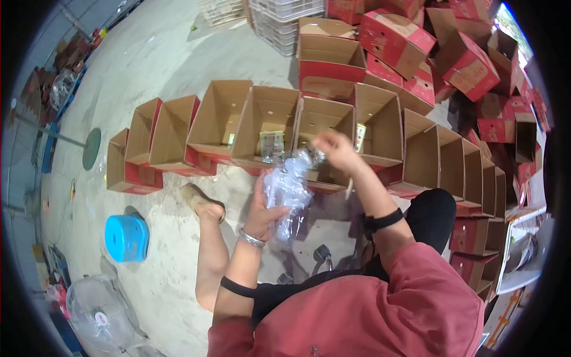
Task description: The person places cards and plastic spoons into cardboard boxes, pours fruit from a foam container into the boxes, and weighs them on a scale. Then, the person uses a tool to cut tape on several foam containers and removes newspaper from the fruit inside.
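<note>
My left hand [264, 208] is wrapped round a bundle of clear plastic [288, 193] in front of my body. Up and to the right, my right hand [336, 149] is closed in a pinch at the bundle's upper end, over an open cardboard box [324, 113]. What its fingers grip there is too small to make out. A printed green and white packet [272, 143] lies in the open box [263, 110] just left of it. Another packet [360, 135] stands against the wall of the box [380, 119] to the right.
Open boxes curve in a row, from the left end [141, 178] to the right [419, 152]. Red boxes [395, 41] pile up behind, near white crates [282, 21]. A blue stool [126, 238] and a fan [101, 309] stand at left.
</note>
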Available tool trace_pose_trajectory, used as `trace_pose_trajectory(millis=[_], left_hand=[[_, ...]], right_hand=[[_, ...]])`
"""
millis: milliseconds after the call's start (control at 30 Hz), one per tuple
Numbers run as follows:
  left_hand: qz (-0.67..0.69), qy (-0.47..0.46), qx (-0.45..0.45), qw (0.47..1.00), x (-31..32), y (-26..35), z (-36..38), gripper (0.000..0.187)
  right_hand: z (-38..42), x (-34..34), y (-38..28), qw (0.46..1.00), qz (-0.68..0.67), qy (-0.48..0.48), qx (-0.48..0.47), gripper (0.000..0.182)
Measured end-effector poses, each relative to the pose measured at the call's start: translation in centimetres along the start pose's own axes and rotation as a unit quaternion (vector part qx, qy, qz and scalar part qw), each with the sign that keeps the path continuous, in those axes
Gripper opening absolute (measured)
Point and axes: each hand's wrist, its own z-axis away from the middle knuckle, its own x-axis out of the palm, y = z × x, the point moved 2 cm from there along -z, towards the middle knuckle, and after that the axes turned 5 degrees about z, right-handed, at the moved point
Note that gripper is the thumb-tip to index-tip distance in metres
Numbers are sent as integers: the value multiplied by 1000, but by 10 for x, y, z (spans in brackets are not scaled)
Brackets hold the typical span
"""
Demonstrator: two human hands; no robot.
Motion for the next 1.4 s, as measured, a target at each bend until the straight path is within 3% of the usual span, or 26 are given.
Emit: trace_pose_trajectory(millis=[33,67,100,167,267,433,500,700,833,900,967,1033,1067,1167,1233,1300,1400], left_hand=[[26,-9,10,1000,7,-1,-2,91],[53,-20,20,998,15,-3,-4,91],[49,-30,20,998,21,-5,-5,90],[45,-45,22,998,31,-12,-1,88],[29,-56,18,998,45,-32,8,87],[49,-45,18,998,70,-64,11,86],[43,-41,29,998,85,-70,5,86],[5,-33,36,999,119,-95,-34,88],[0,-29,9,1000,145,-110,-51,85],[-4,-29,15,999,147,-119,-62,82],[-12,-28,7,1000,149,-127,-73,80],[-2,-40,-7,999,159,-141,-90,82],[12,-45,-19,999,163,-150,-96,84],[25,-51,-27,998,186,-182,-111,85],[13,-54,-34,998,201,-209,-114,85],[6,-68,-70,995,226,-227,-116,86],[-2,-116,-85,990,255,-254,-120,89]], right_hand=[[25,6,-17,969,-154,-135,135,37],[45,11,-23,912,-308,-219,159,22],[60,12,-30,906,-327,-228,144,13],[83,13,-35,902,-367,-178,139,9],[98,3,-3,955,-285,-40,72,6],[121,-40,-9,994,-76,75,-32,11],[115,-55,-2,979,-138,135,-68,10],[73,-132,38,910,-316,265,-47,7],[11,-174,136,956,-10,292,3,7],[17,-214,132,934,-130,332,-1,9],[42,-263,115,920,-117,367,-77,13],[46,-291,163,939,-42,341,10,19],[48,-298,189,942,142,298,62,29],[72,-298,186,918,232,317,48,24],[84,-279,168,975,-42,218,-10,25],[108,-271,138,951,-290,21,105,26],[125,-303,147,935,-303,180,45,16]])
